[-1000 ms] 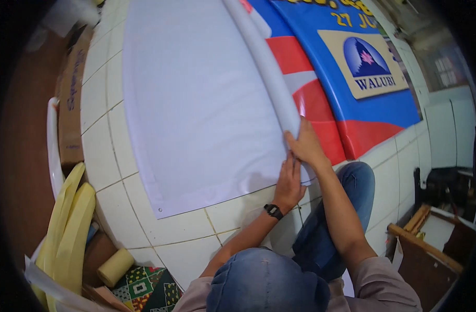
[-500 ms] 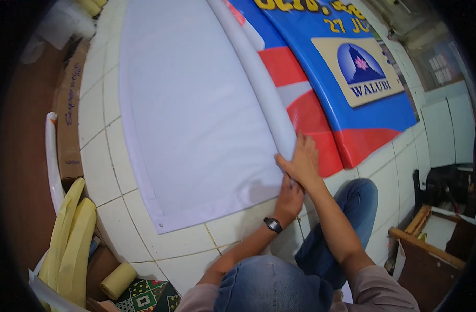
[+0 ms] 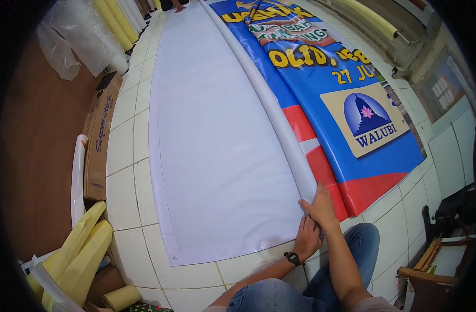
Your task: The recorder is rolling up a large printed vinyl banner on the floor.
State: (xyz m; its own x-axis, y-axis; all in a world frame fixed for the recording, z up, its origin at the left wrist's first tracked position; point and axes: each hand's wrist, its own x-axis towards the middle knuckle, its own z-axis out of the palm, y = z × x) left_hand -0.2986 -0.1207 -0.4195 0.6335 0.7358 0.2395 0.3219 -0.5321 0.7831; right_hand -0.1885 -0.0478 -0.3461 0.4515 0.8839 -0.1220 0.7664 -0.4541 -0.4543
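A long vinyl banner, white backing up (image 3: pixel 217 130), lies on the tiled floor with its right part folded into a long rounded roll (image 3: pixel 269 109). My right hand (image 3: pixel 318 208) grips the near end of the roll, thumb on the left, fingers over the right side. My left hand (image 3: pixel 308 239), wearing a black watch, is just below it, fingers pressed at the banner's near corner, partly hidden by my right hand. To the right lies printed banner, blue and red with yellow lettering and a logo (image 3: pixel 378 166).
Another person's hand (image 3: pixel 178 8) touches the banner's far end. Along the left are a long cardboard box (image 3: pixel 97 145), yellow rolls (image 3: pixel 84 255) and plastic-wrapped rolls (image 3: pixel 100 47). At right are panels (image 3: pixel 451 156) and a wooden frame (image 3: pixel 425 273). My bent knee (image 3: pixel 365 239) is beside the banner.
The view has tipped up toward the banner's far end, so things sit lower in the picture and the other person's hand now shows. My hands remain at the roll's near end.
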